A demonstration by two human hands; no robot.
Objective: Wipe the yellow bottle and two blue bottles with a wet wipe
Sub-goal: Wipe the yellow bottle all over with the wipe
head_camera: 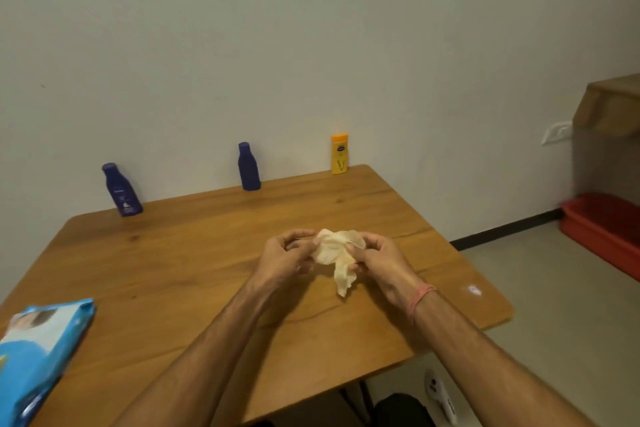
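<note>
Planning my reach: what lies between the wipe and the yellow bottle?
Only bare table separates the wipe from the yellow bottle, per the head view.

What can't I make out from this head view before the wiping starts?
- Blue wipe pack: cut off by the left and bottom edges; its print is blurred.
- Labels on the yellow bottle and two blue bottles: too small to read.
- Wet wipe: crumpled, partly covered by the fingers of the left hand and right hand.
- Bottle backs: face the wall, unseen.
- Brown box and red tray: cut by the right edge.
</note>
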